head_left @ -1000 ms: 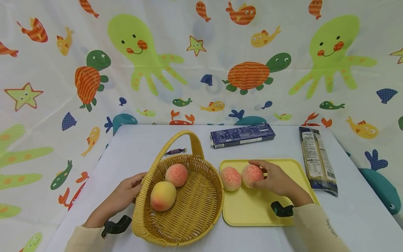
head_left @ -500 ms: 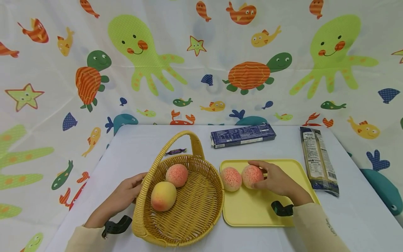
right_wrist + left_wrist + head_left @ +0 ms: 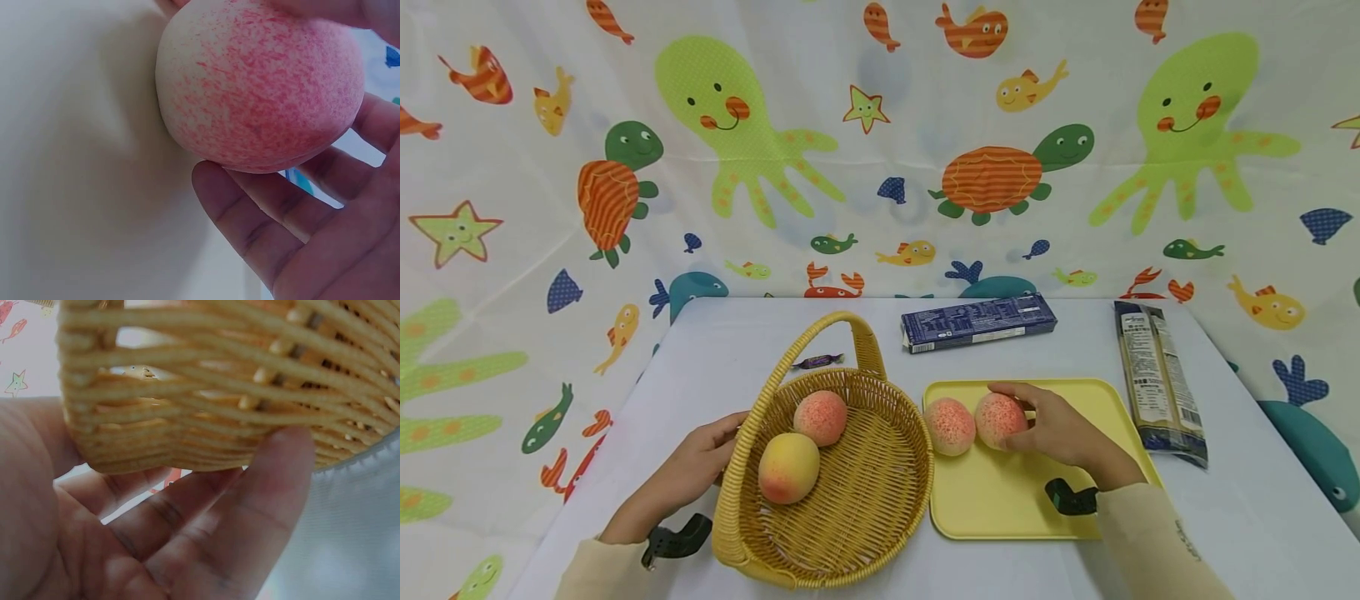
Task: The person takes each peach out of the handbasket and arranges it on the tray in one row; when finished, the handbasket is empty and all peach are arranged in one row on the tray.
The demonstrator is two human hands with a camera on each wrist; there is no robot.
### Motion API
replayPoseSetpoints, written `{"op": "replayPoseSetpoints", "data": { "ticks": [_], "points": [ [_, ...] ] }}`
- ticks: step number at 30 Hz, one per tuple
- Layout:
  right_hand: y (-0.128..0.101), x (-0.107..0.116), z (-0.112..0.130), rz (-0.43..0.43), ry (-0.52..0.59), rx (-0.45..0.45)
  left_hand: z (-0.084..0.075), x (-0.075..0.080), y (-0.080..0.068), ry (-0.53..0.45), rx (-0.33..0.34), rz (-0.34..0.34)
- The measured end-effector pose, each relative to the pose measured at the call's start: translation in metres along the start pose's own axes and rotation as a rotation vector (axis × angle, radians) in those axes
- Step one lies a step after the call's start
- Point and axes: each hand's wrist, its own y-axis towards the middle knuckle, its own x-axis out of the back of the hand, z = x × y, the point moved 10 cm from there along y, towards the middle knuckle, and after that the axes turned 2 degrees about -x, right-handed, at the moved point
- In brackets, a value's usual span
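On the right, my right hand (image 3: pixel 1051 425) holds a pink-speckled peach (image 3: pixel 1000 419) over the yellow tray (image 3: pixel 1022 508), thumb on its near side and fingers on its far side. Close up in the right wrist view, the peach (image 3: pixel 256 94) sits between the fingers and thumb. A second pink peach (image 3: pixel 950 426) lies at the tray's left end, beside it. My left hand (image 3: pixel 700 458) grips the left side of the wicker basket (image 3: pixel 917 500), with fingers (image 3: pixel 281 462) against its woven wall. Inside the basket lie a pink peach (image 3: pixel 821 418) and a yellow-red peach (image 3: pixel 789 467).
Behind the tray lies a flat dark blue box (image 3: pixel 977 323). A long clear-and-blue food packet (image 3: pixel 1159 375) lies right of the tray. Behind the basket handle (image 3: pixel 775 375) is a purple wrapped candy (image 3: pixel 818 362). A sea-animal patterned cloth (image 3: pixel 895 108) hangs behind the white table (image 3: pixel 700 333).
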Motion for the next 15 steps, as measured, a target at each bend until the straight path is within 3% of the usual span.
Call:
{"op": "replayPoseSetpoints", "data": {
  "ticks": [15],
  "points": [
    [0.0034, 0.0002, -0.0042, -0.012, -0.021, -0.024, -0.0002, 0.0002, 0.0004, 0.002, 0.001, -0.002]
  ]
}}
